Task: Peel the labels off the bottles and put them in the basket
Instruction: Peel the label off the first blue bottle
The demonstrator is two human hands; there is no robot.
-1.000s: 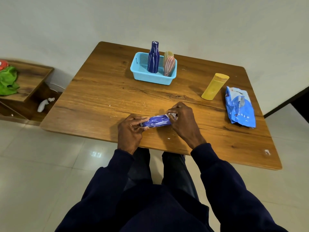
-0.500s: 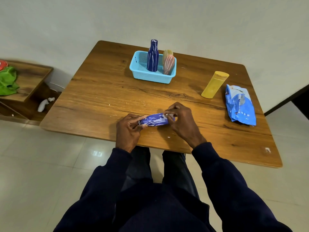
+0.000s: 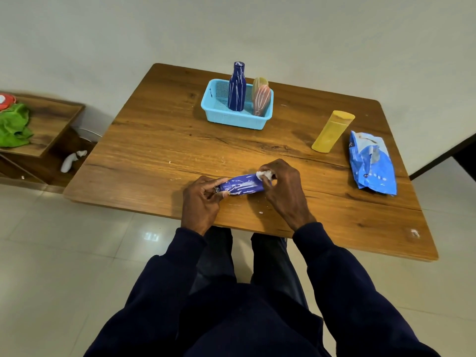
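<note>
Since half a second ago, the right hand has shifted its fingers at the right end of the blue bottle, and a white label scrap that was covered then now shows between its fingertips; the bottle itself sits almost where it was. Head view: the blue bottle lies on its side, just above the near edge of the wooden table, held between both hands, its surface streaked with white residue. The left hand pinches the bottle's left end between thumb and curled fingers. The right hand is curled at the opposite end, pinching the label scrap, which still touches the bottle. Small white flecks lie on the table under and around the hands. At the far side of the table stands a light blue basket holding a dark blue bottle upright, a pink bottle leaning beside it, and a pale yellow bottle just behind the pink one. Right of the basket and well apart from it, a yellow bottle stands on the table, with a blue packet lying just beside it near the right edge. To the left, a low wooden shelf carries a green cloth.
</note>
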